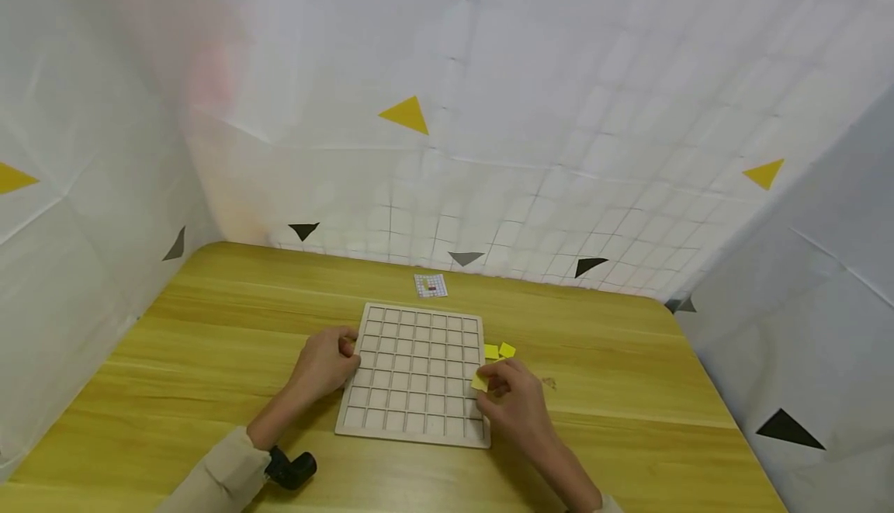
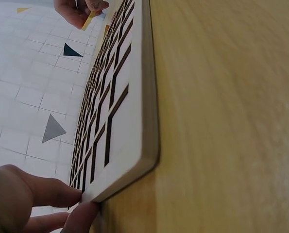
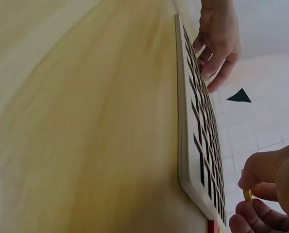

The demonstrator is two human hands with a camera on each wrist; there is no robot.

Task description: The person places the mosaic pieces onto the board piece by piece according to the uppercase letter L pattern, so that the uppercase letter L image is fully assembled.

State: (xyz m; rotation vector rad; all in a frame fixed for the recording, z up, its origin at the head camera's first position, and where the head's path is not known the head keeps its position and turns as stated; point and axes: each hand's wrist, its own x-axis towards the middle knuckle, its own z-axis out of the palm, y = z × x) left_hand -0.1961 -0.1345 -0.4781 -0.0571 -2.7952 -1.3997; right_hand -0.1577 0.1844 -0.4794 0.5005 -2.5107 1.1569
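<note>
A pale wooden grid board [image 1: 412, 437] with rows of square recesses lies flat on the table. My left hand [image 1: 325, 361] is at its left edge; in the left wrist view, thumb and fingertip [image 2: 69, 194] pinch the rim. Over the board's right edge, my right hand [image 1: 515, 403] pinches a yellow square tile [image 1: 479, 382] between thumb and fingers. The right wrist view catches that tile [image 3: 247, 195] edge-on, raised beside the board. More yellow tiles [image 1: 507, 350] lie just right of the board, partly hidden behind the right hand.
Behind the board lies a small printed card [image 1: 430, 285] with a coloured pattern on a grid. White sheeting [image 1: 489, 187] with triangle stickers closes in the back and sides of the wooden table [image 1: 244, 303]. A red piece [image 3: 211, 226] shows by the board's edge.
</note>
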